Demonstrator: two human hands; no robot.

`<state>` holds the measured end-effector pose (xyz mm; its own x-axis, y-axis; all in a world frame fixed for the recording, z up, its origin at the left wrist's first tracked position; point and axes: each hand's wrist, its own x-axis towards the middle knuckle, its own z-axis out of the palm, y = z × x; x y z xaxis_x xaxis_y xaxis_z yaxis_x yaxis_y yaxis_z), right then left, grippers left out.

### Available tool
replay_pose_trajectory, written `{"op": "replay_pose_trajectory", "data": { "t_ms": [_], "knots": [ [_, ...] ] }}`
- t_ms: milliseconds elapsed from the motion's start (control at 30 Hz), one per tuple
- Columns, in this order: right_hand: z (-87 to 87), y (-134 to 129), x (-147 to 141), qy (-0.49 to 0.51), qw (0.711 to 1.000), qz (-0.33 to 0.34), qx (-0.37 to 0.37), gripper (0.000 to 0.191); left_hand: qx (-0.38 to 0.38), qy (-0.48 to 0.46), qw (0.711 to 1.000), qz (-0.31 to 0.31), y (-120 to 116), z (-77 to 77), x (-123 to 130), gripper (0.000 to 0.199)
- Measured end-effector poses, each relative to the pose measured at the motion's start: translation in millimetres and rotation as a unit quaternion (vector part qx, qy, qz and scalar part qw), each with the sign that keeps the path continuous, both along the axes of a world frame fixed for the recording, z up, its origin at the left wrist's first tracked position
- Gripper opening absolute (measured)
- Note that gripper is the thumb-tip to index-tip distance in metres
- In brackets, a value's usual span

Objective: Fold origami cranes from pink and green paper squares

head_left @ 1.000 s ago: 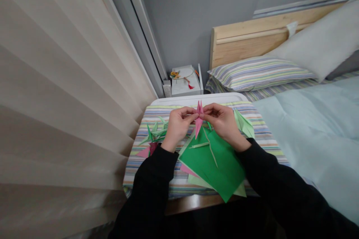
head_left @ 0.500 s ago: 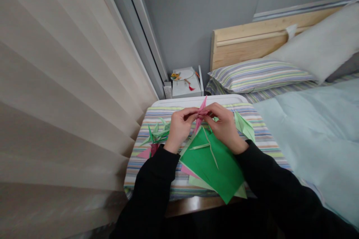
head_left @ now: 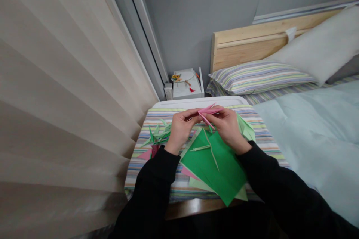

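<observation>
Over cloth [head_left: 157, 116], pink crane [head_left: 209, 112] — left hand [head_left: 182, 129], right hand [head_left: 226, 127]

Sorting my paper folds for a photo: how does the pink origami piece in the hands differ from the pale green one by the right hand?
The pink origami piece is pinched up between the left hand and right hand, while the pale green origami piece lies on the striped cloth. The pink one is slim and long-pointed; the green one looks broader. Pink is the brighter, saturated colour; green is pale. Both are folded paper with pointed ends.
</observation>
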<state>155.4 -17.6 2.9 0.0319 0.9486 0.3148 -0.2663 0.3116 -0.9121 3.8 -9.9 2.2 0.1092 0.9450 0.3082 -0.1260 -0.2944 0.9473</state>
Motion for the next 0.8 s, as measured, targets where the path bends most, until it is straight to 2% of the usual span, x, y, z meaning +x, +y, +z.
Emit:
{"op": "replay_pose_trajectory", "data": {
  "t_ms": [267,400,500,667,800],
  "knots": [
    [-8.4,4.5,-1.8,0.006,0.997,0.029,-0.065,0.023,0.027,0.076,0.994,0.071,1.0,1.3,-2.1,0.016],
    [-9.8,4.9,-2.0,0.056,0.994,0.058,-0.073,0.032,0.017,0.066,0.993,0.100,1.5,2.7,-2.5,0.017],
    [-9.6,4.2,-1.8,0.079,0.993,0.047,-0.074,0.037,-0.004,0.034,0.993,0.113,3.2,1.7,-2.6,0.019],
    [-8.1,2.7,-5.1,0.045,0.995,0.037,-0.077,0.043,-0.016,0.003,0.996,0.086,4.2,-0.2,-1.9,0.021],
    [-6.9,2.3,-5.8,0.011,0.997,0.029,-0.064,0.035,-0.024,0.022,0.999,0.043,0.6,2.0,-0.1,0.023]
  ]
}}
